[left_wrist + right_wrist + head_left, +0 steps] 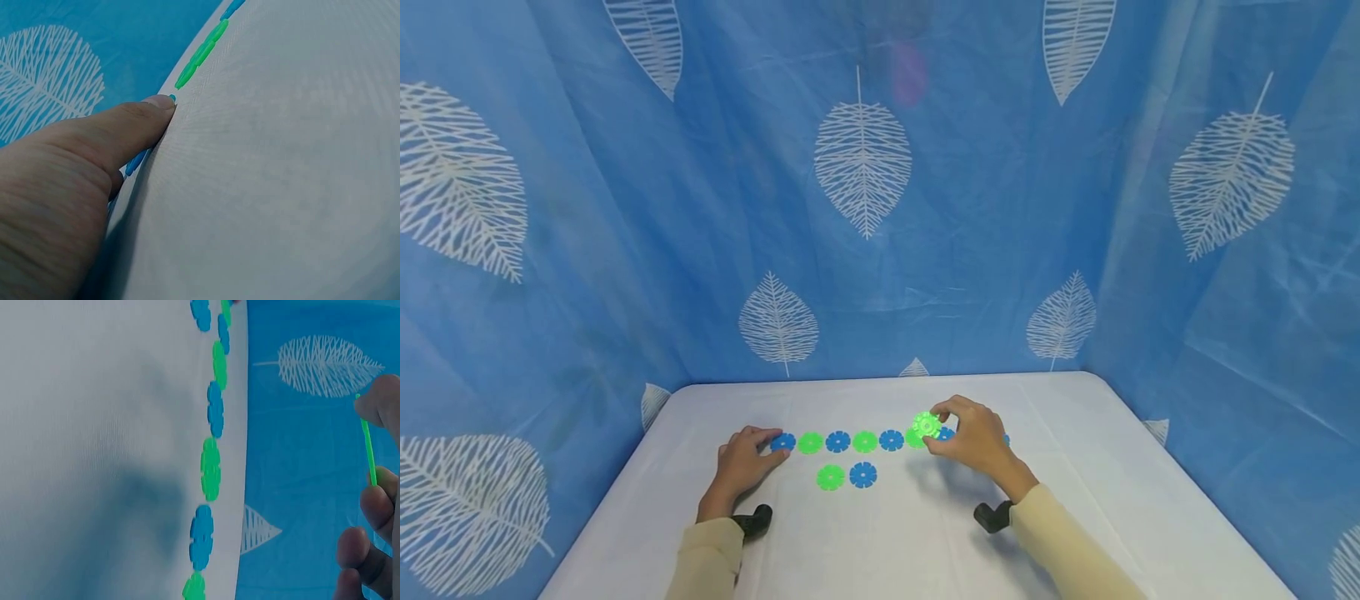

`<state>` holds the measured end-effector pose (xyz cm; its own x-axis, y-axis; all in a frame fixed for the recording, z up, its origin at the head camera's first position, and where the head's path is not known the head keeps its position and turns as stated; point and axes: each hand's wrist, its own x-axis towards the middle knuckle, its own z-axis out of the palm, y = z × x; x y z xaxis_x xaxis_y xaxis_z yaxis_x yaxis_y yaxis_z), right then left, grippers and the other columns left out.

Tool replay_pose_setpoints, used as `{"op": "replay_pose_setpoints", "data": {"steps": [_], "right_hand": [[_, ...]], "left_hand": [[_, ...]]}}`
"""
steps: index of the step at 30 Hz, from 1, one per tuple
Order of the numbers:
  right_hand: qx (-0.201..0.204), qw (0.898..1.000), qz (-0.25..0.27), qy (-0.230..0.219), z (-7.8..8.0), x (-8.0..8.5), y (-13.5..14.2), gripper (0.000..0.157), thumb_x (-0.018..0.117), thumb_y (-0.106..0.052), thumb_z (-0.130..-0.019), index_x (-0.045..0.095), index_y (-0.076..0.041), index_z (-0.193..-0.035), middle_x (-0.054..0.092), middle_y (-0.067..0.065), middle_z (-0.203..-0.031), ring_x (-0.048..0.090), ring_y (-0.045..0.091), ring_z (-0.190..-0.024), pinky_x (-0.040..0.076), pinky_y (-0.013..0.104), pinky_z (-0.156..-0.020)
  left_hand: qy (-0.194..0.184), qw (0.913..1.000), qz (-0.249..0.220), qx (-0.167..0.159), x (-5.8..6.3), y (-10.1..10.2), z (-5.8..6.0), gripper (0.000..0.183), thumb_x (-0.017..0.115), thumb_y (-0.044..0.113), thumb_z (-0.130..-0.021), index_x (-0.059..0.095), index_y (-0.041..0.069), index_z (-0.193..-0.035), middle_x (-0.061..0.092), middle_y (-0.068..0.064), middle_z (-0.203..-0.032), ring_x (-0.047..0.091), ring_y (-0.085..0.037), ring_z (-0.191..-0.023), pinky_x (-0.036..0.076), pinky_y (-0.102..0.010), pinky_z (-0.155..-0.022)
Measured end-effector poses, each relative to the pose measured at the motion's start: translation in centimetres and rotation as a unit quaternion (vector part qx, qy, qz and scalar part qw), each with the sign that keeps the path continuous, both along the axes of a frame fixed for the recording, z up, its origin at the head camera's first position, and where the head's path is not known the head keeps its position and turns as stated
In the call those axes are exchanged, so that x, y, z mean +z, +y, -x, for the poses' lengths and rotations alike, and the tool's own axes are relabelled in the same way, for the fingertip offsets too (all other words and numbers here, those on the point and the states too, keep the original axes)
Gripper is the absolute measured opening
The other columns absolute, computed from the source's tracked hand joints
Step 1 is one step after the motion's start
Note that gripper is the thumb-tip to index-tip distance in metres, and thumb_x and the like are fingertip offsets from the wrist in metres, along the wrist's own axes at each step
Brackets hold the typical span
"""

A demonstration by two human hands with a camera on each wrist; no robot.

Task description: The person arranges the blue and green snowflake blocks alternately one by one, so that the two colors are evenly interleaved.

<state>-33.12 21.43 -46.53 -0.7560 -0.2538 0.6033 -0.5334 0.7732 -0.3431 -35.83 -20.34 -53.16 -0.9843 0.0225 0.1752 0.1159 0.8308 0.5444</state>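
Note:
Notched flat plastic discs, blue and green, form a row across the white table. My left hand [743,463] grips the blue disc [783,442] at the row's left end between thumb and fingers. In the left wrist view the thumb [140,119] lies along that disc's edge, hiding most of it. Raised above the row, my right hand [973,435] pinches a green disc [927,424] by its edges. That green disc [367,447] appears edge-on in the right wrist view, between thumb and fingertip. Beneath it, another green disc [913,438] is partly covered.
Nearer me than the row lie a green disc [831,477] and a blue disc [862,475], side by side. The row's right end is partly behind my right hand. A blue leaf-patterned curtain [970,250] rises behind the table [880,550] and along its sides.

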Motion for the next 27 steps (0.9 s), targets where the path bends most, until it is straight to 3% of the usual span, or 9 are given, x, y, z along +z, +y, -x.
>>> {"op": "replay_pose_setpoints", "data": {"steps": [8, 17, 27], "right_hand": [[-0.054, 0.998, -0.009, -0.031, 0.4, 0.3, 2.7, 0.039, 0.088, -0.041, -0.068, 0.075, -0.024, -0.101, 0.067, -0.009, -0.088, 0.048, 0.004, -0.062, 0.04, 0.025, -0.054], [-0.108, 0.993, -0.018, -0.043, 0.9, -0.4, 6.2, 0.04, 0.087, -0.041, -0.07, 0.074, -0.021, -0.102, 0.068, -0.005, -0.089, 0.055, 0.01, -0.069, 0.041, 0.028, -0.054], [-0.158, 0.981, 0.007, -0.109, 0.4, -1.5, 10.1, 0.047, 0.082, -0.047, -0.077, 0.072, -0.017, -0.112, 0.07, 0.003, -0.096, 0.054, 0.015, -0.069, 0.04, 0.029, -0.053]], "left_hand": [[-0.007, 1.0, -0.006, 0.003, 0.1, 0.2, -0.2, 0.052, 0.075, 0.044, -0.087, 0.067, 0.019, -0.132, 0.062, -0.013, -0.126, 0.054, -0.034, -0.119, 0.034, -0.05, -0.092], [-0.01, 0.9999, -0.005, 0.008, 0.1, 0.1, -0.1, 0.052, 0.075, 0.045, -0.087, 0.067, 0.02, -0.132, 0.062, -0.013, -0.126, 0.053, -0.033, -0.119, 0.035, -0.051, -0.093], [-0.002, 1.0, -0.002, 0.003, 0.2, 0.1, -0.1, 0.052, 0.075, 0.044, -0.087, 0.068, 0.018, -0.131, 0.062, -0.013, -0.124, 0.054, -0.034, -0.118, 0.034, -0.05, -0.091]]}}
